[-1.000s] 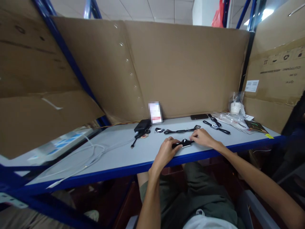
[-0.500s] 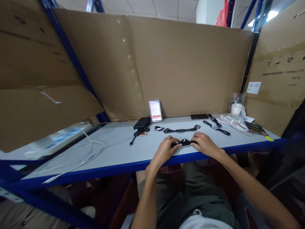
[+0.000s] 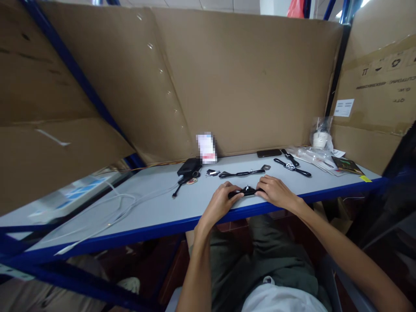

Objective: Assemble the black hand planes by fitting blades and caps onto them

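Note:
Near the front edge of the grey table, I hold a black two-handled spokeshave (image 3: 248, 190) level, with a small shiny part at its middle. My left hand (image 3: 222, 200) is closed round its left end, thumb along the near side. Its right end is pinched in my right hand (image 3: 273, 190). The fingers hide most of both handles. Just beyond lies a similar black spokeshave body (image 3: 242, 174), with a small flat metal plate (image 3: 266, 167) by its right end. Another black spokeshave with a white-patterned middle (image 3: 290, 167) rests to the right.
A black box with a short cable (image 3: 189, 167) and small dark pieces (image 3: 212, 172) lie left of centre. A phone-like screen (image 3: 207, 148) leans on the cardboard. White cables (image 3: 121, 208) and a power strip (image 3: 78, 195) occupy the left; plastic bags (image 3: 310, 154) and a cup (image 3: 320, 139) the right.
The view has tilted down and shifted slightly. Both hands keep their grip on the spokeshave, with little visible change in its pose.

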`<action>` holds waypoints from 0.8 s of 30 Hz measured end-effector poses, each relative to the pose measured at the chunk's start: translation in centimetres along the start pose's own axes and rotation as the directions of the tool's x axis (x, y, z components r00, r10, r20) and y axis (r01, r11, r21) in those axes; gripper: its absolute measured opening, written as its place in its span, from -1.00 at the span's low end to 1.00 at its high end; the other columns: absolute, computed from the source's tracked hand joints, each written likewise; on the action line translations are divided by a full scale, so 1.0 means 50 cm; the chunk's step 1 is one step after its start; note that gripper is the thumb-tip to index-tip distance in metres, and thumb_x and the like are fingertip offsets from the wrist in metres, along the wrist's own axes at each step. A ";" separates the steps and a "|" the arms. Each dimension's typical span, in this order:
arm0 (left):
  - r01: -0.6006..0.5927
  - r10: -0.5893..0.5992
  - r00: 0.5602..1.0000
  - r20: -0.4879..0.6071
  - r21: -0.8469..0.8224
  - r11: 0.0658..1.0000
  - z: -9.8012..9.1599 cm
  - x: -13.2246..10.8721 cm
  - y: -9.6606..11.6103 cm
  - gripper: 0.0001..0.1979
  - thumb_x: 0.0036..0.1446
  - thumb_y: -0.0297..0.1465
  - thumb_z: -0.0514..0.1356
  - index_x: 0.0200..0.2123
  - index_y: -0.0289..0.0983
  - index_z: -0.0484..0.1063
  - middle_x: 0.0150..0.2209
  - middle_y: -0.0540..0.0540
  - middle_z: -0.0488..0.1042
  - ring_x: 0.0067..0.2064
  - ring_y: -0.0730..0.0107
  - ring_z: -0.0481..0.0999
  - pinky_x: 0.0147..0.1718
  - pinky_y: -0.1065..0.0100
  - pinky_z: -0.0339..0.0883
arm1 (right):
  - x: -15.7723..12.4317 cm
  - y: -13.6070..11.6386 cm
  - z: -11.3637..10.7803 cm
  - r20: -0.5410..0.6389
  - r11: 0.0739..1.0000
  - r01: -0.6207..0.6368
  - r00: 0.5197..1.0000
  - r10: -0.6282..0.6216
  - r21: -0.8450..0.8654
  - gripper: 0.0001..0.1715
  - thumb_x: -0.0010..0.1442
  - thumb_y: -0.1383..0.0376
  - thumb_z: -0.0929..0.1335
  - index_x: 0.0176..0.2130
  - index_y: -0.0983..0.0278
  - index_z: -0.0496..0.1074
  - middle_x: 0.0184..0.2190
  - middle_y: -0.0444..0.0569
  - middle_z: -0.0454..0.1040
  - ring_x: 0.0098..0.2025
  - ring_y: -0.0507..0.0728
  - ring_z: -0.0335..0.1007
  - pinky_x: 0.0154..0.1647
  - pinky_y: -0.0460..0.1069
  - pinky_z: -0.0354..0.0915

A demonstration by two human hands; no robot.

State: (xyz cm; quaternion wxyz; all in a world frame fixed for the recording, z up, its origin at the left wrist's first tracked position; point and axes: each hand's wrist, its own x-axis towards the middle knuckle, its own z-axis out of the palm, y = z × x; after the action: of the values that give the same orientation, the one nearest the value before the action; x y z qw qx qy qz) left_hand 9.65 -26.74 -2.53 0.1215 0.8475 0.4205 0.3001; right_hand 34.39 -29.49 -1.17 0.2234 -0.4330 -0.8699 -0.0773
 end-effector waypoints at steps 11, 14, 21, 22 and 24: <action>0.020 -0.020 1.000 -0.008 -0.010 1.000 -0.002 -0.004 0.011 -0.77 0.31 -0.26 0.23 -0.11 -0.23 0.63 -0.17 -0.15 0.53 -0.05 0.10 0.54 -0.02 0.17 0.38 | 0.004 0.029 0.013 0.006 0.928 -0.125 0.991 0.132 0.351 -0.74 0.23 0.44 0.44 -0.07 0.31 0.64 -0.15 0.06 0.59 -0.08 0.20 0.50 0.02 0.04 0.33; 0.026 -0.025 1.000 0.005 -0.041 0.999 -0.005 -0.004 0.010 -0.73 0.30 -0.26 0.23 -0.05 -0.24 0.63 -0.13 -0.17 0.54 -0.03 0.09 0.54 0.02 0.15 0.37 | 0.004 0.028 0.013 0.011 0.924 -0.139 0.989 0.144 0.358 -0.71 0.25 0.44 0.43 -0.04 0.30 0.65 -0.14 0.07 0.59 -0.04 0.22 0.50 0.05 0.05 0.33; 0.014 -0.013 1.000 0.018 -0.085 0.996 -0.009 -0.004 0.005 -0.70 0.31 -0.28 0.21 -0.01 -0.25 0.64 -0.12 -0.19 0.55 -0.02 0.07 0.53 0.04 0.13 0.36 | 0.005 0.030 0.017 0.022 0.926 -0.109 0.994 0.108 0.362 -0.63 0.26 0.47 0.39 0.03 0.29 0.63 -0.12 0.10 0.57 0.00 0.24 0.47 0.12 0.11 0.31; 0.016 -0.014 1.000 0.019 -0.086 0.996 -0.009 -0.004 0.006 -0.70 0.30 -0.28 0.22 0.00 -0.25 0.64 -0.12 -0.19 0.55 -0.02 0.07 0.53 0.04 0.14 0.36 | 0.005 0.030 0.018 0.020 0.920 -0.109 0.994 0.110 0.377 -0.64 0.26 0.48 0.39 0.01 0.29 0.64 -0.12 0.09 0.57 -0.01 0.23 0.47 0.12 0.10 0.31; 0.015 -0.014 1.000 0.016 -0.074 0.997 -0.008 -0.004 0.009 -0.70 0.26 -0.31 0.26 0.01 -0.24 0.64 -0.11 -0.18 0.55 -0.01 0.07 0.52 0.05 0.14 0.35 | 0.005 0.031 0.018 0.012 0.909 -0.114 0.993 0.119 0.401 -0.65 0.24 0.49 0.40 -0.01 0.28 0.65 -0.13 0.08 0.57 -0.02 0.23 0.48 0.11 0.10 0.31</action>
State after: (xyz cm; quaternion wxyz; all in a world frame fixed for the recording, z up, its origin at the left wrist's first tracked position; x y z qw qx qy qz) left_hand 9.61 -27.17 -2.11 0.1586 0.8416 0.4143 0.3081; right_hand 35.20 -28.05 -1.92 0.3169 -0.4285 -0.8385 0.1134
